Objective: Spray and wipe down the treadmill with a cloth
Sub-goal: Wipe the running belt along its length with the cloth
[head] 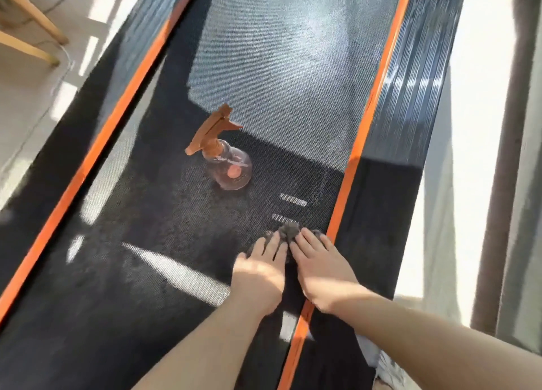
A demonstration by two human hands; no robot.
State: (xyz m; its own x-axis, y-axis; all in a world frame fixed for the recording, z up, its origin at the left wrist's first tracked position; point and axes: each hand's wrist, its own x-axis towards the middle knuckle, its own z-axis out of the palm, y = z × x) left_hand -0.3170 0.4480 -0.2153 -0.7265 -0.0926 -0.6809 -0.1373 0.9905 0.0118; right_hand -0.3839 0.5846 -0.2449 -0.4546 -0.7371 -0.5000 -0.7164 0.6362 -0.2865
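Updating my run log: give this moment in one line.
step: wipe; left hand, right hand: flat on cloth; spray bottle: standing on belt

I saw a pale floor [26, 120] striped with hard sunlight, light wooden furniture legs [35, 15] at upper left, and a thin white cable [69, 59] trailing beside them.

1 camera, worn on the head, looks forward and steeply down the belt [278, 67], which runs away from the grip toward the frame's top. The left hand [259, 272] and right hand [321, 269], flat on the cloth [289, 232], sit near the lens, low and right of centre. The bottle [230, 166] stands just beyond the grip, leftward. Wide-angle edges take in floor [35, 120] either side.
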